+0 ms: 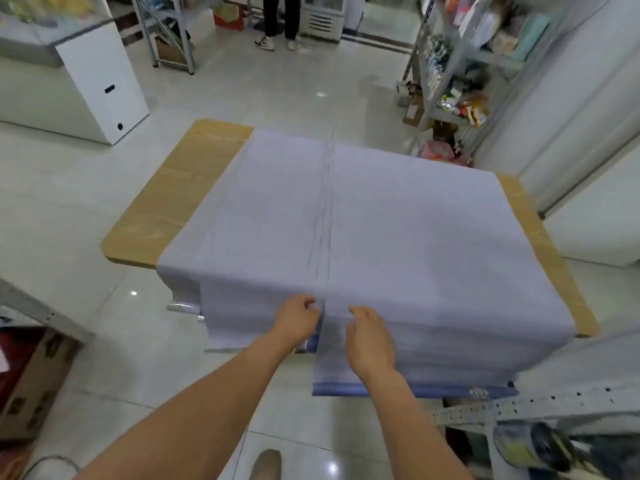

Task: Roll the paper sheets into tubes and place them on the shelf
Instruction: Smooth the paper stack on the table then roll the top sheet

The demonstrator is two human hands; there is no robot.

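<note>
A thick stack of large pale lilac paper sheets (398, 230) covers most of a wooden table (180, 188) and hangs over its near edge. The stack lies in two piles that meet along a seam down the middle. My left hand (299, 320) pinches the near edge of the left pile right beside the seam. On the other side of the seam, my right hand (369, 336) grips the near edge of the right pile, fingers curled over the paper. A metal shelf (457, 64) with goods stands at the far right.
A white chest freezer (97, 81) stands at the far left. A person's legs (280, 19) show at the back. A cardboard box (31, 386) sits on the floor near left. A perforated metal shelf rail (519, 407) runs at the near right.
</note>
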